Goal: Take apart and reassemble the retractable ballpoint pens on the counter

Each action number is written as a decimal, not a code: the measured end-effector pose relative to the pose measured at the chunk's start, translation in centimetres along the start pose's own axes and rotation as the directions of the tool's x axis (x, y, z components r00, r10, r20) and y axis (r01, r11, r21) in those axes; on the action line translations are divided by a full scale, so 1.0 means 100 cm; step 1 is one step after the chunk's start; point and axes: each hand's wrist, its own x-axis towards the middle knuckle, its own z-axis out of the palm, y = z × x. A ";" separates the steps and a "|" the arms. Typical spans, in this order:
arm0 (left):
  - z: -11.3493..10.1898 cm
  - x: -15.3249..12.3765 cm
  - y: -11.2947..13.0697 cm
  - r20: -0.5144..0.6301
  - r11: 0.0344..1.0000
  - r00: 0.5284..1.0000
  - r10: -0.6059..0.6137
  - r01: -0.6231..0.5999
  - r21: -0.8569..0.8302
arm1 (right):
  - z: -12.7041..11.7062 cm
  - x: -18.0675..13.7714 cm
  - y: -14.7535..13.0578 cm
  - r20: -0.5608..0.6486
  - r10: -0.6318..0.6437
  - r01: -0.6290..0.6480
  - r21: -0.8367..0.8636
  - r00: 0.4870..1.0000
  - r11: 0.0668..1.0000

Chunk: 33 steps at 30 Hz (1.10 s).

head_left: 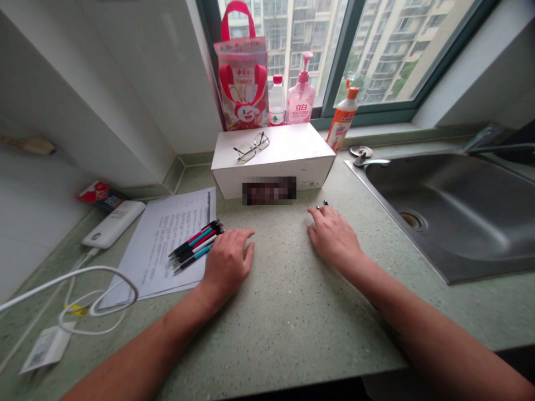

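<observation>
My left hand rests palm down at the right edge of the printed sheets, thumb apart from the fingers. Its fingertips lie beside a bundle of pens with black, red, teal and white barrels; whether they touch the pens' ends is hard to see. On the bare counter, my right hand lies palm down, index finger and thumb apart. Small shiny dark pieces show just past its fingers, partly hidden by them and too small to name. Under the pens are the printed sheets.
A white box with eyeglasses on top stands at the back. Behind it are a gift bag, a water bottle, a pink pump bottle and an orange-white bottle. A sink is right; a power bank with cable, left.
</observation>
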 end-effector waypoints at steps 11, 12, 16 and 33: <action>-0.008 0.005 -0.013 0.153 0.867 0.973 -0.173 0.077 0.492 | -0.003 -0.007 -0.017 0.063 -0.119 0.115 0.068 0.991 0.991; -0.008 0.006 -0.013 0.156 0.861 0.972 -0.173 0.072 0.503 | -0.003 -0.007 -0.018 0.062 -0.120 0.116 0.072 0.991 0.991; -0.008 0.005 -0.016 0.147 0.839 0.972 -0.183 0.076 0.539 | -0.004 -0.008 -0.020 0.053 -0.132 0.126 0.103 0.990 0.987; 0.009 -0.005 -0.003 0.044 0.966 0.973 0.228 -0.220 -0.139 | -0.002 -0.010 -0.026 0.052 -0.196 0.182 0.203 0.979 0.962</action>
